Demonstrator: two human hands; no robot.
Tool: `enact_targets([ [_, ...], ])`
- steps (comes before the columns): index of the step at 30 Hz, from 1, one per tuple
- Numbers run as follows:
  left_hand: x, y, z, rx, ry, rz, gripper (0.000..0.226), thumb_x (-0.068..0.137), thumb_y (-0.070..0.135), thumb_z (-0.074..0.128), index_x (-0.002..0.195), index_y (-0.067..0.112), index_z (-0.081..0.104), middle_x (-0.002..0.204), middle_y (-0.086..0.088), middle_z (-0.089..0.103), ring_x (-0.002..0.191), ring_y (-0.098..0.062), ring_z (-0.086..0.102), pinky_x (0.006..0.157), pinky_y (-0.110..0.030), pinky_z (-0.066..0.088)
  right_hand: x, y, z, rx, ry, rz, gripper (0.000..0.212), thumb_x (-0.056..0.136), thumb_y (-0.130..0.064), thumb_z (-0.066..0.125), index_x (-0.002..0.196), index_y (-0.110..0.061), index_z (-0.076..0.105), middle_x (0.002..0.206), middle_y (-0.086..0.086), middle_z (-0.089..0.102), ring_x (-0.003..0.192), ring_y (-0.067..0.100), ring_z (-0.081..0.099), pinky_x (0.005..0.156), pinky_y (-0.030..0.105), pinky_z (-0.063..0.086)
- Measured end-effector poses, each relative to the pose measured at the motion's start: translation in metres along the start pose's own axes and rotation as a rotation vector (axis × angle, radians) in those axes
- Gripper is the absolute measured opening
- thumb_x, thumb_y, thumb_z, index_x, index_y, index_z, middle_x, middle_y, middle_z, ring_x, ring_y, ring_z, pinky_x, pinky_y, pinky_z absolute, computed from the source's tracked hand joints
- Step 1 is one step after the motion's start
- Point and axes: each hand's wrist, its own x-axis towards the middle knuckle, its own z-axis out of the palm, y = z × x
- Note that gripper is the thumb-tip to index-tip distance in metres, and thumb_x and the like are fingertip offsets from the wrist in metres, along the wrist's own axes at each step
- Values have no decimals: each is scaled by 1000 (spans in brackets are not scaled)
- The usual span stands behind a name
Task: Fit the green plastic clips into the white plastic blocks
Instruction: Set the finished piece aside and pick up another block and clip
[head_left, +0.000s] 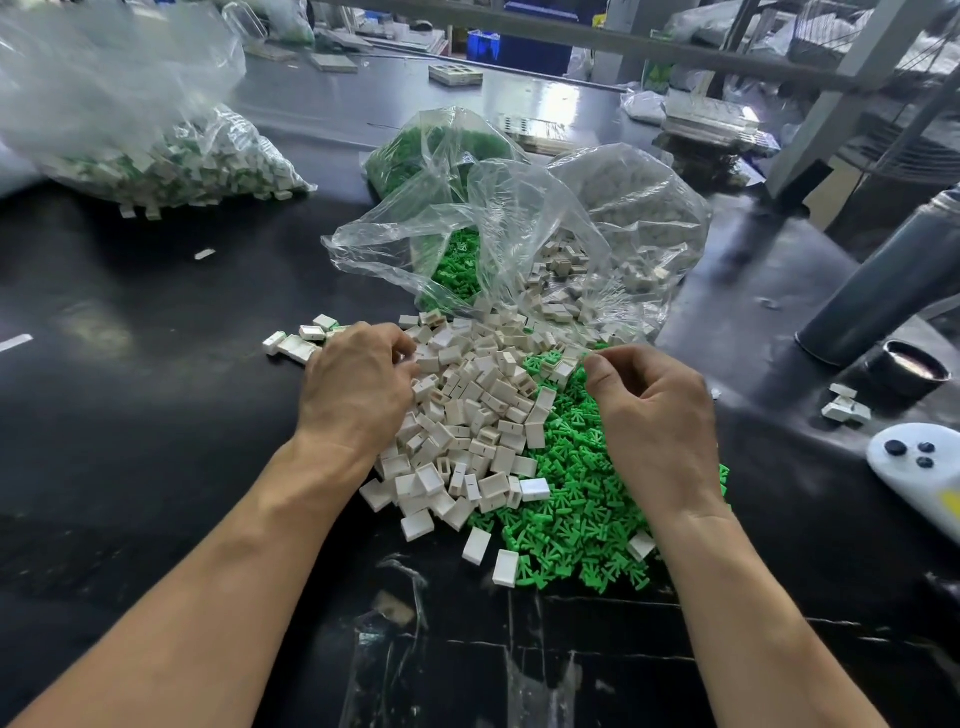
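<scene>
Left hand (358, 384) lay on the left edge of the loose heap of small white plastic blocks (467, 421) on the black table (156, 415), fingers curled into it; grip unclear. Pile of bright green plastic clips (576, 525) abutted the heap's right. Right hand (654, 415) hovered over the clips, fingers curled, contents hidden.

A: Colours on the table (156, 415)?
B: Table's glossy black, scuffed white near the front edge. Blocks (467, 415) off-white. Clips (582, 519) bright green.
A: Bags?
B: Clear plastic. Middle bag (519, 218) shows green on its left, off-white on its right. Left bag (156, 156) holds mixed white and green.
A: Right side?
B: Dark grey flask (883, 275), black cap (911, 366), white controller (914, 467) with dark buttons. Blue crate (485, 47) at back.
</scene>
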Motion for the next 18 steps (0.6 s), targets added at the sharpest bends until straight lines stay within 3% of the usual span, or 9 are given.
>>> enact_targets([
  [4, -3, 1, -2, -24, 12, -1, 18, 98, 31, 69, 110, 19, 73, 103, -1, 73, 99, -22, 67, 95, -46, 55, 6, 3, -7, -138, 1, 12, 11, 98, -34, 69, 97, -27, 76, 82, -16, 71, 80, 6, 66, 79, 36, 58],
  [8, -5, 4, -4, -50, 31, 8, 20, 100, 34, 65, 104, 17, 74, 94, -1, 73, 90, -22, 69, 90, -46, 57, 8, 2, -12, -310, -113, 31, 11, 97, -33, 70, 102, -28, 78, 101, -7, 73, 97, 17, 65, 95, 44, 55],
  [12, -6, 5, -7, -94, 99, 34, 23, 102, 35, 62, 101, 15, 73, 89, 0, 73, 81, -21, 69, 82, -45, 60, 10, 1, -20, -367, -221, 76, 8, 94, -36, 74, 100, -33, 79, 110, -10, 68, 108, 15, 59, 104, 43, 50],
  [18, -8, 10, -13, -425, 111, 66, 19, 101, 35, 64, 99, 19, 73, 82, 9, 72, 75, -8, 70, 71, -30, 61, 12, 1, -22, -408, -258, 103, 3, 89, -37, 81, 89, -36, 78, 95, -21, 63, 93, 8, 58, 89, 30, 46],
])
